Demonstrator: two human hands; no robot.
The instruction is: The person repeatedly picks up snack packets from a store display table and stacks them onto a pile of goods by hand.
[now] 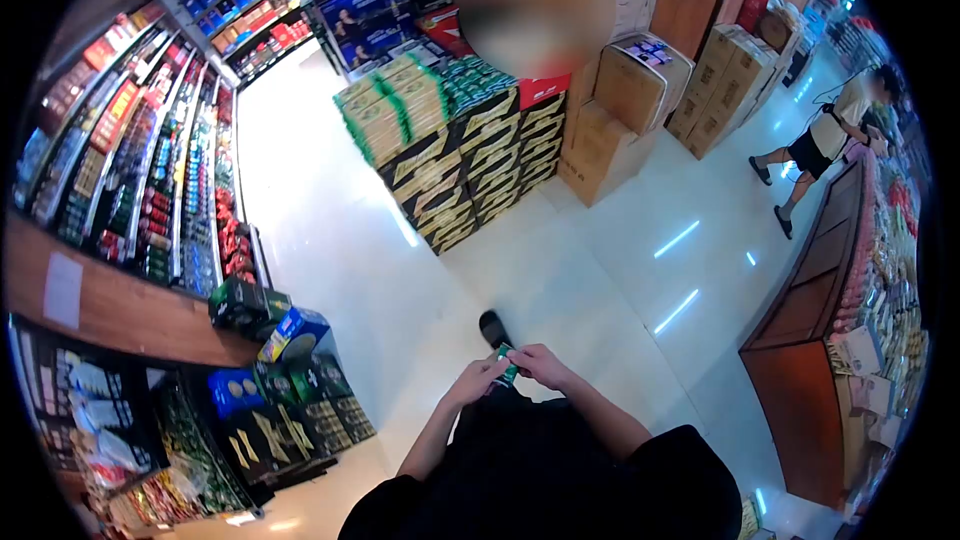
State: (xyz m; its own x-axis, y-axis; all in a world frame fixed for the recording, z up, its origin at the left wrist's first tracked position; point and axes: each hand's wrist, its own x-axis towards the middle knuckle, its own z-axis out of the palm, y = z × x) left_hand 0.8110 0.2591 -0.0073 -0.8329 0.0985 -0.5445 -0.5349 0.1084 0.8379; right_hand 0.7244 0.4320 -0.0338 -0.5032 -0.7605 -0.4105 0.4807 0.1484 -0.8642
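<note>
A small green packet (pixel 507 367) is held in front of my body, above my dark shoe. My left hand (pixel 476 380) pinches its left side, with the fingers closed. On the other side, my right hand (pixel 541 365) grips the packet's right edge between thumb and fingers. Both hands are close together at waist height. What the packet contains cannot be made out.
Stacked drink cases (pixel 455 155) stand ahead, with brown cartons (pixel 610 145) beside them. Stocked shelves (pixel 150 170) line the left. A wooden display counter (pixel 800 360) holds packaged goods at right. Another person (pixel 828 130) walks at the upper right. Several boxes (pixel 290 390) sit lower left.
</note>
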